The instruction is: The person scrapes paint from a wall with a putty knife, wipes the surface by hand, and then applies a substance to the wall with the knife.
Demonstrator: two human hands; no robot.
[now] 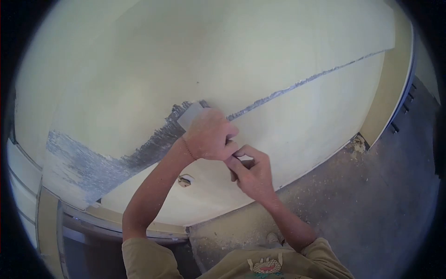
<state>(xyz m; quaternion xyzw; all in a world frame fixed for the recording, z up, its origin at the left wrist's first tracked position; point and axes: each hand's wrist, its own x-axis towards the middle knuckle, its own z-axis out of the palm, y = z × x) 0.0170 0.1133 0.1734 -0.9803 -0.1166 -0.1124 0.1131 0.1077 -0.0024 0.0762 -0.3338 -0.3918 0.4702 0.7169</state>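
A wide flat scraper (pixel 189 116) has its pale grey blade against the wall, where a dark scraped band begins. My left hand (pixel 210 136) is closed around it just behind the blade and hides most of the handle. Lower right, my right hand (pixel 254 176) touches the left one, its fingers curled round what looks like the handle's end, mostly hidden. The wall (pixel 297 130) carries a light coating. A rough grey scraped strip (pixel 153 146) runs from the lower left up to the blade, and a thin grey line continues to the right.
Below the hands is a round hole (pixel 185 180) in the wall, with something inside. Crumbs and dust lie on the grey floor (pixel 353 200) along the wall's base. A door frame (pixel 51 228) stands at lower left, and a tan wall edge (pixel 378 97) at right.
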